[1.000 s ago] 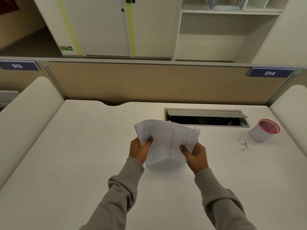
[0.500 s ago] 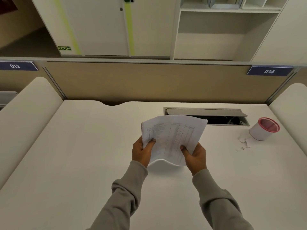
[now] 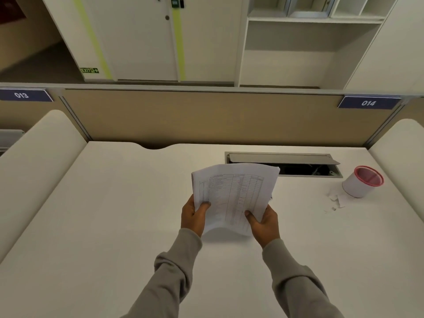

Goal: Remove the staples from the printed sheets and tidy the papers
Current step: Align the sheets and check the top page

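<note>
White printed sheets (image 3: 231,196), raised above the desk (image 3: 114,214), are pinched at their lower corners by your left hand (image 3: 193,216) and right hand (image 3: 263,222); sagging between thumbs, loose pages may slip apart.

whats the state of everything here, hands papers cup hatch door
printed sheets: held in both hands, lower edge curled
left hand: grips the sheets' left edge, thumb on top
right hand: grips their lower right edge, thumb on top
cable hatch lid: raised, hatch open
pink-rimmed cup: standing on the desk, no lid
paper scraps: loose on the desk beside the cup
cabinet door: closed
</note>
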{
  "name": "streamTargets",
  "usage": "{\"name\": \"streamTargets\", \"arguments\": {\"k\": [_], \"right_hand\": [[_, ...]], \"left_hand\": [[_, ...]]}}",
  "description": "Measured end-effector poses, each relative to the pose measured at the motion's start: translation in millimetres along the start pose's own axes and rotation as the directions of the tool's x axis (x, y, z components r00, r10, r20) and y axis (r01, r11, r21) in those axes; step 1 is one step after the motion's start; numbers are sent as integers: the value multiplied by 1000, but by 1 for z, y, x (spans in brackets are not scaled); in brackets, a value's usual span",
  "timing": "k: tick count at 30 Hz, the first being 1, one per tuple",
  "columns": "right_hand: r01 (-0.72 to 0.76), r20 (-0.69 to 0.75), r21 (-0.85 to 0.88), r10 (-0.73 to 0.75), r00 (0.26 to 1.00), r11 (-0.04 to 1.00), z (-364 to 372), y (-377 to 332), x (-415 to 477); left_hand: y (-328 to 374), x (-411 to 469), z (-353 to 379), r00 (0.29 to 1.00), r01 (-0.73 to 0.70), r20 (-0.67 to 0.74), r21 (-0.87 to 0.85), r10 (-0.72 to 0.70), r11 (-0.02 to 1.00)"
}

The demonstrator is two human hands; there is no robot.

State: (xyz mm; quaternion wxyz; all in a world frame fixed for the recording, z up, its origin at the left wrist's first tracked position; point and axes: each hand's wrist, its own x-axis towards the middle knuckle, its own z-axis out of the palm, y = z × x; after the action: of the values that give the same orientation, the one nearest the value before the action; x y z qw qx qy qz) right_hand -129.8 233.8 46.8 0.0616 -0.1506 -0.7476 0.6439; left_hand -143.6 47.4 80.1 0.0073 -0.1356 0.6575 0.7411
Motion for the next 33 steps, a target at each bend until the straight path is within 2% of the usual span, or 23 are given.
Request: {"name": "streamTargets", "arguments": {"k": [4,8,12,15,18,22,27,33], "right_hand": [[91,57,-51,-88,994,995,-11,-22,3],[179,166,-72,-165,972,981,-31,-49,4],[165,246,-14,-157,957,986,-45,-72,-1],[143,323,5,-137,936,990,-50,-81,-5],[121,393,12,-116,912,993,-51,-91,-11],[97,440,33,-102,892,995,-52,-100,-15],[125,442,41,-130,887,991,-53,-103,-17],[139,425,78,-159,891,987,-51,-103,-22]], "left_hand": [[19,2,-5,996,-68,52,45,66,997],[54,3,-18,959,-196,227,86,172,977],[101,3,-21,910,-251,337,-21,243,968],[129,7,-22,907,-259,308,-135,289,956],[145,11,-23,880,-269,338,-225,334,936],[148,10,-24,867,-291,322,-290,380,912],[139,9,-25,909,-192,285,-364,305,911],[138,7,-24,911,-107,324,-411,255,905]]}}
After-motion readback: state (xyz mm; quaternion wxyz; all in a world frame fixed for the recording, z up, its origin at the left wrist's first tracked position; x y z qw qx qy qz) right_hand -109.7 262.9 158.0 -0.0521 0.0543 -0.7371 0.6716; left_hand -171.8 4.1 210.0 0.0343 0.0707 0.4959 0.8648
